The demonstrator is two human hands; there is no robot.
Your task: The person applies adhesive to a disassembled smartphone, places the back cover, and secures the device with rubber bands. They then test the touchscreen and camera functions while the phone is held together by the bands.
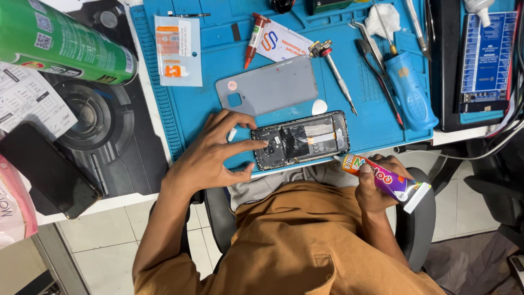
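- Left hand [210, 158]: fingers spread, fingertips pinning the opened phone [301, 140] at the blue mat's [218, 117] near edge.
- Right hand [376, 183]: fingers clamped around glue tube [386, 179], nozzle at phone's lower right corner.
- Grey back cover [268, 86] lies just behind the phone.

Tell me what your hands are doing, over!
Left hand steadies opened phone. Right hand holds glue tube, nozzle at phone's edge. Grey back cover lies apart.
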